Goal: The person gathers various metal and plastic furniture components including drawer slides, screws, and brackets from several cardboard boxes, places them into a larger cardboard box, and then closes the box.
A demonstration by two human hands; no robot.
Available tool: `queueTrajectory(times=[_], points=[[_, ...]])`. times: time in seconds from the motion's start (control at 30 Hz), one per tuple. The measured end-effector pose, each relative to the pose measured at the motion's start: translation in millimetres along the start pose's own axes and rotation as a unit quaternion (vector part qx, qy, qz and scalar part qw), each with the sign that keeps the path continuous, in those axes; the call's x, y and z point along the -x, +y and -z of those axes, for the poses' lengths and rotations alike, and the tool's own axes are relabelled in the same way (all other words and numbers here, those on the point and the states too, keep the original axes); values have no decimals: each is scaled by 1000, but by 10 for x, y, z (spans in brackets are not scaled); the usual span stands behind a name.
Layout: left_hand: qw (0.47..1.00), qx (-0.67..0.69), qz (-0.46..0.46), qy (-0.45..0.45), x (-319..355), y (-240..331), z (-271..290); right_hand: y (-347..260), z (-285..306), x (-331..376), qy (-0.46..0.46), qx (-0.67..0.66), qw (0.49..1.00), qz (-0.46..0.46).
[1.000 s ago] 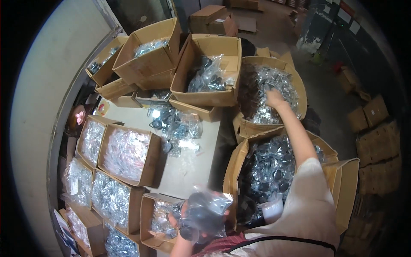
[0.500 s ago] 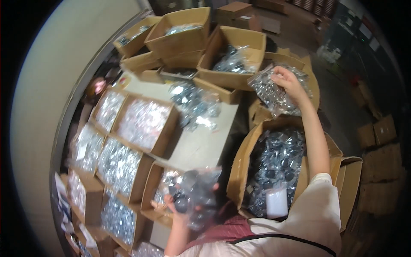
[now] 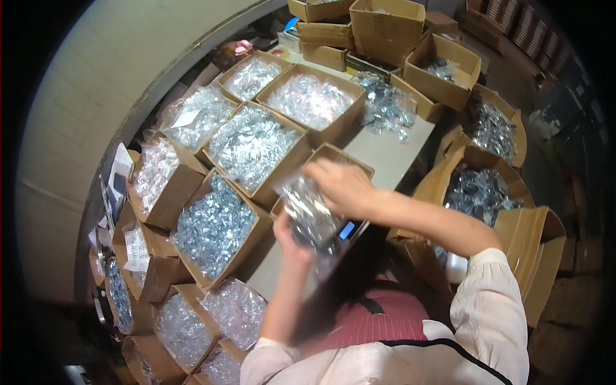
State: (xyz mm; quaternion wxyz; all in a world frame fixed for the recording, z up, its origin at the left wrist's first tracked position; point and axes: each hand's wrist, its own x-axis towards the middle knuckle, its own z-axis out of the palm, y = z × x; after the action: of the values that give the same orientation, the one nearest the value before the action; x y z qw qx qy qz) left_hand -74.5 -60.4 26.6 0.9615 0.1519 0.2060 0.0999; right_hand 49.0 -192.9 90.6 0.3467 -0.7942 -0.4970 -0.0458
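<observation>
My left hand (image 3: pixel 294 242) is closed around the side of a clear plastic bag (image 3: pixel 326 256) with dark pieces in it, held in front of my body. My right hand (image 3: pixel 341 186) is at the bag's upper end, fingers curled down on a small clear packet of shiny metal parts (image 3: pixel 307 204). The packet overlaps the bag's mouth; how far inside it sits I cannot tell. Just behind the hands is an open cardboard box (image 3: pixel 343 156), mostly hidden by my right hand. A small blue rectangle (image 3: pixel 347 230) shows beside the bag.
Open cardboard boxes of small bagged parts stand on the left, among them a box of silvery packets (image 3: pixel 253 142) and one of bluish packets (image 3: pixel 213 224). Loose bags (image 3: pixel 388 109) lie on the white table (image 3: pixel 404 144). On the right are cartons of dark packets (image 3: pixel 475 192).
My right hand has come from the carton at the right to the bag in my left hand, bringing a packet of metal parts. The view has swung left.
</observation>
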Motion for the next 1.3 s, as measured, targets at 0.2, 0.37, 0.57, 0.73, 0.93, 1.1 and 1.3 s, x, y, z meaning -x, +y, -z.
queueTrajectory(times=[0.2,0.37,0.57,0.73,0.93,1.1,1.3], points=[[846,-485,-191,-114,-521,457,-123,21,476,24,-10,175,982,76],[275,-904,-250,-213,-644,131,237,36,1608,772,-82,178,981,-3],[302,-910,-227,-168,-369,13,-92,-256,3265,2391,83,137,954,-253],[507,-738,-280,-346,661,-1502,-1360,-411,4156,4140,190,76,888,-412],[277,-644,-280,-656,1812,-4008,-2361,-93,4643,5939,253,-4,868,-427],[-89,-754,-114,-640,1511,-5722,-2124,788,4563,7458,319,-152,817,-455],[-190,-739,-110,-637,804,-6152,-1521,2474,2651,9749,344,-146,681,-629]])
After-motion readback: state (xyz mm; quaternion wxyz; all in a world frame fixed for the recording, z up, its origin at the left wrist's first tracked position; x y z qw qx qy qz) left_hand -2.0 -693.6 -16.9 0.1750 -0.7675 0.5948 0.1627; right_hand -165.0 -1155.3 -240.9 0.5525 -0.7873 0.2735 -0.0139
